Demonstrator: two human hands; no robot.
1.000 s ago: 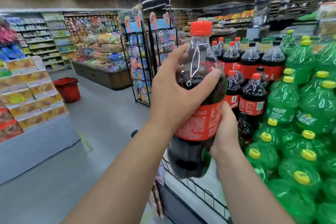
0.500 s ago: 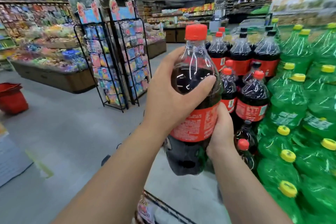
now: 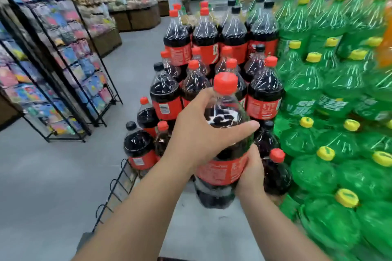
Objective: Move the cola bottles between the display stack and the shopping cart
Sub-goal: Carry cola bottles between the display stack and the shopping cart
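**A:** Where is the cola bottle [image 3: 222, 172] sitting?

**B:** It isn't sitting anywhere. It is hanging upright in the air, just in front of the display stack [image 3: 212, 48] and above a grey ledge [image 3: 201, 229] with a wire rail [image 3: 118, 182] running along its edge.

**A:** And the grip?

**B:** The left hand [image 3: 197, 133] is wrapping over the bottle's shoulder, with the thumb stretching across the front. The right hand [image 3: 251, 173] is curling round the label lower down. Both are closing firmly on the bottle.

**A:** Why two hands?

**B:** I'm guessing the bottle is full and heavy. One hand is steadying the top while the other is bearing the weight.

**A:** Why so upright?

**B:** Probably because green bottles [image 3: 328, 91] are crowding in on the right and red caps are standing close behind it, so tilting would be risking a knock.

**A:** Where's the cart?

**B:** I can't tell. It isn't showing plainly.
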